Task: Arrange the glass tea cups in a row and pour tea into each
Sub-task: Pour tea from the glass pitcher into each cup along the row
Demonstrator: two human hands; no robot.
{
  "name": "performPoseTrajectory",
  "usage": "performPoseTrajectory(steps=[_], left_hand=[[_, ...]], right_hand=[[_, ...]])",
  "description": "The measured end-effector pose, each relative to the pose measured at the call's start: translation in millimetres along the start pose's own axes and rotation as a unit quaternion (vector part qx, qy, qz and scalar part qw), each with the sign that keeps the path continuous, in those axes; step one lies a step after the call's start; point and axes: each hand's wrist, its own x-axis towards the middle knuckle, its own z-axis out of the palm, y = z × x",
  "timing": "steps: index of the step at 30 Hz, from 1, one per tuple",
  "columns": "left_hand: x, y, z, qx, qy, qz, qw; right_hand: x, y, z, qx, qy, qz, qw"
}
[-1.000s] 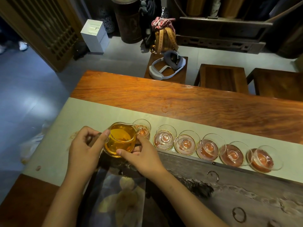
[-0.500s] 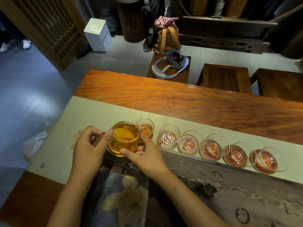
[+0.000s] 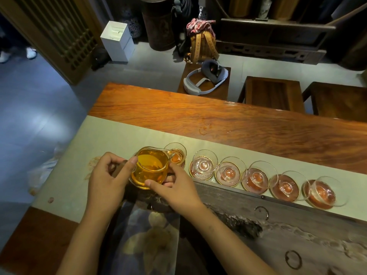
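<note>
The handle of the glass pitcher [image 3: 150,167] is largely covered by the left hand [image 3: 108,179]. Part of the leftmost cup [image 3: 176,155] is hidden behind the pitcher's spout. The right hand's [image 3: 174,190] lower fingers are tucked out of sight under the pitcher. Both forearms are cut off by the bottom edge.

No writing, label, brand, number or sign can be read anywhere in this view.
</note>
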Motion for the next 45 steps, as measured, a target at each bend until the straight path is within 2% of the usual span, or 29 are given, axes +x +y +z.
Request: performPoseTrajectory(steps=[45], left_hand=[[-2.9,4.1,0.1,-0.004,0.006,-0.006,1.000]], right_hand=[[-1.8,-1.8,1.6,-0.005,-0.003,0.004,1.000]])
